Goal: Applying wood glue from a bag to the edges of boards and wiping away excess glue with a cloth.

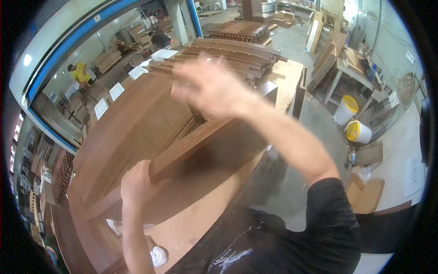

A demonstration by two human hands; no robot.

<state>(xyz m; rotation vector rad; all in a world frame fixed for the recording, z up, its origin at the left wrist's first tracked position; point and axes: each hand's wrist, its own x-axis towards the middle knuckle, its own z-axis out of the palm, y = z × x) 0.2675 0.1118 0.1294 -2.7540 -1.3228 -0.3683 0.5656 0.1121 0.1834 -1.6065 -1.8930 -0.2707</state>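
A long dark-brown wooden board stands on its edge, slanting from the lower left to the upper right. My left hand grips its top edge near the left end, fingers over the rim. My right hand is in the air above the board's far part, blurred by motion; its fingers look stretched and apart, with nothing seen in them. Beyond the board lies a wide brown wooden panel with a curved outer side. A crumpled white cloth rests on the pale worktop near my left forearm.
Several brown slats are stacked at the far end. A blue-edged metal frame rises at the left. On the right are white buckets with yellow rims, a workbench and a cardboard box. A person in yellow is far left.
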